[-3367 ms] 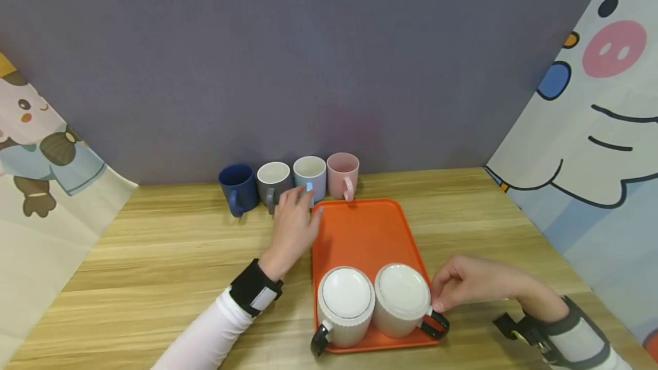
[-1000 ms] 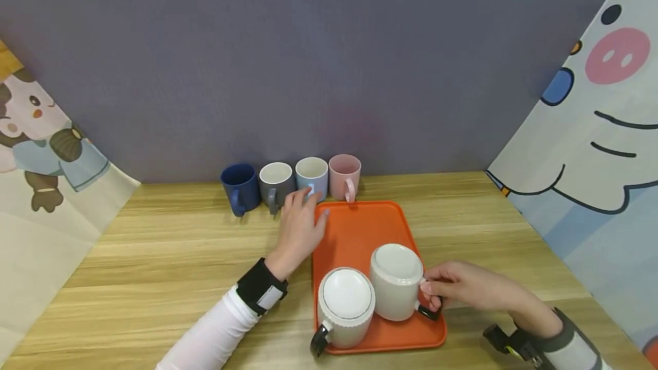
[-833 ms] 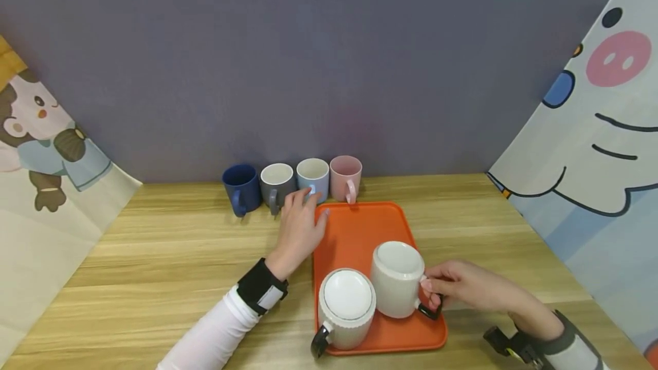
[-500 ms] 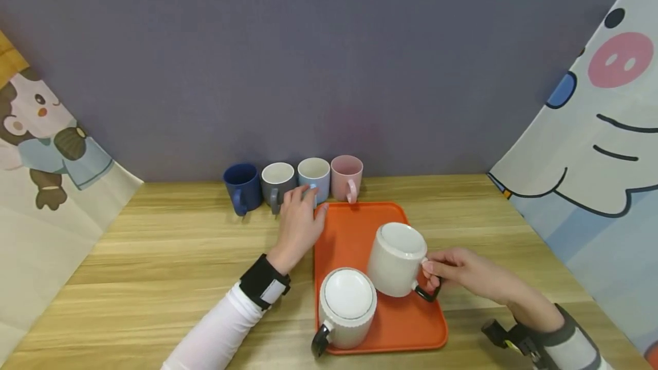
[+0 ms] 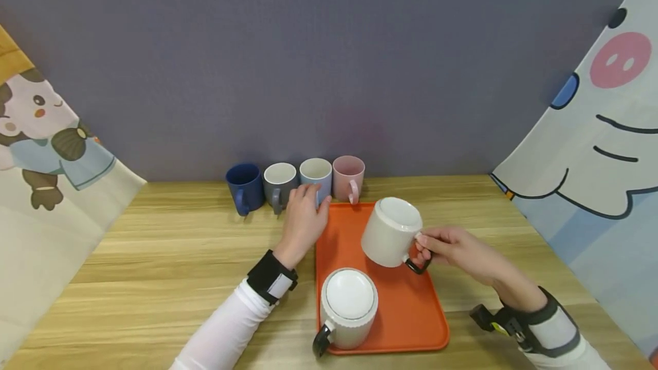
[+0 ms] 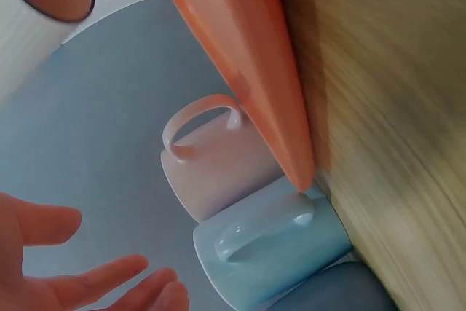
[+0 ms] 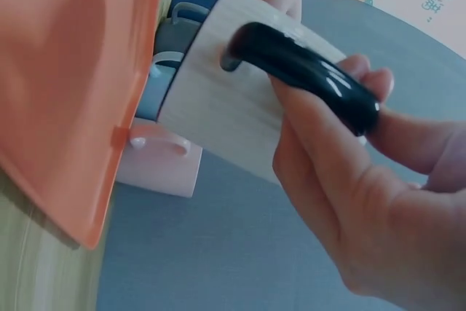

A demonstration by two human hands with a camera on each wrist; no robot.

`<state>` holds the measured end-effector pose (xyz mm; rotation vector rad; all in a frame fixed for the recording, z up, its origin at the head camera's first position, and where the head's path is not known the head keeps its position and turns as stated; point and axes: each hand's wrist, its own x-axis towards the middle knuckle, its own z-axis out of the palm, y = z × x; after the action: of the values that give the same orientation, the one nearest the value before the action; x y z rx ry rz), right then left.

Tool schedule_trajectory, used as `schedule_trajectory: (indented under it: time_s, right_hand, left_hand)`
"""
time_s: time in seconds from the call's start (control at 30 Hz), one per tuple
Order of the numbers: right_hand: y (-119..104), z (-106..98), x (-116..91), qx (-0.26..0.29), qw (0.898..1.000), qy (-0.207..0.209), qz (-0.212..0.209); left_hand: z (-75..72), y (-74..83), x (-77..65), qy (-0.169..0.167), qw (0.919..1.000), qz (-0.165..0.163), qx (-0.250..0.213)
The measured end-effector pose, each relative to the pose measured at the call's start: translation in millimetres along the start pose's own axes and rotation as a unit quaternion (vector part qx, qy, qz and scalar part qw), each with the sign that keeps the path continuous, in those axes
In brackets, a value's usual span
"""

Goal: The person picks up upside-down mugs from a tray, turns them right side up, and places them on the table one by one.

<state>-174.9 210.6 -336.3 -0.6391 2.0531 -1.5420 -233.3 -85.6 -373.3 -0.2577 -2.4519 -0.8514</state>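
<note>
My right hand point(image 5: 457, 250) grips the black handle of a large white mug point(image 5: 390, 233). That mug is upside down, tilted, and held above the orange tray point(image 5: 406, 324). In the right wrist view, fingers curl round the black handle point(image 7: 306, 71). A second white mug point(image 5: 349, 304) stands upside down at the tray's near left corner. My left hand point(image 5: 302, 218) hovers by the light blue mug point(image 5: 316, 175), fingers loosely bent. The left wrist view has those fingers point(image 6: 109, 282) apart from the light blue mug point(image 6: 277, 242), holding nothing.
Along the grey back panel point(image 5: 247, 67), a pink mug point(image 5: 347, 177), a dark grey mug point(image 5: 280, 181) and a dark blue mug point(image 5: 244, 186) stand upright in line with the light blue one. Wooden tabletop point(image 5: 169, 256) surrounds the tray.
My right hand has taken the white mug by its handle, lifted it off the tray's near right corner and carried it toward the far side, tilting it. My left hand has barely moved.
</note>
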Motion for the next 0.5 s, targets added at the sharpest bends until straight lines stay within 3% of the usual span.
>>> schedule_trajectory:
  time_s: [0.5]
  right_hand:
    - [-12, -3, 25, 0.040, 0.996, 0.073, -0.009]
  left_hand:
    - [4.0, 7.2, 4.6, 0.003, 0.9982, -0.019, -0.057]
